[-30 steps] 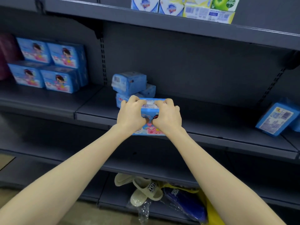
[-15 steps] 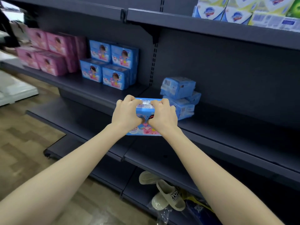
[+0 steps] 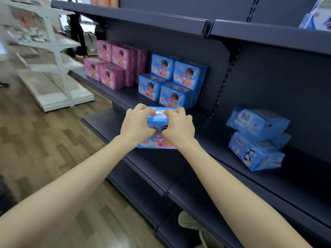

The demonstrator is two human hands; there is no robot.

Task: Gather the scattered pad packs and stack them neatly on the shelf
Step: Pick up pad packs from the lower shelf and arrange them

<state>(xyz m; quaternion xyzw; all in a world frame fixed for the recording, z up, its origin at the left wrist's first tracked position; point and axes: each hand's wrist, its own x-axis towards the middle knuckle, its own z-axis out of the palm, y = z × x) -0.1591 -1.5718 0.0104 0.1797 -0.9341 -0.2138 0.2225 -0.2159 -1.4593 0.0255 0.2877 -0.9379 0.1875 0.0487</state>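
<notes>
1. Left hand (image 3: 137,126) and right hand (image 3: 179,127) both grip one blue pad pack (image 3: 157,122), fingers curled over its top edge and thumbs on the face turned toward the camera.
2. That pack is held in the air just in front of the neat blue stack (image 3: 172,83), lower in the picture than it. The two do not appear to touch.
3. The neat blue stack is four blue packs, two on two, standing upright on the dark grey shelf (image 3: 123,97) against its back panel.
4. Just left of the neat blue stack, on the same shelf, stand pink packs (image 3: 114,67), also set in two tiers.
5. Well to the right of the neat blue stack, past the slotted upright, loose blue packs (image 3: 258,138) lie in an untidy heap, tilted on one another.
6. Above the neat blue stack runs an upper shelf board (image 3: 143,17). At its far right end blue-and-white boxes show only in part.
7. Far to the left of the neat blue stack, across the wood-pattern floor (image 3: 44,131), stands a white rack (image 3: 53,56), too blurred to read its contents.
</notes>
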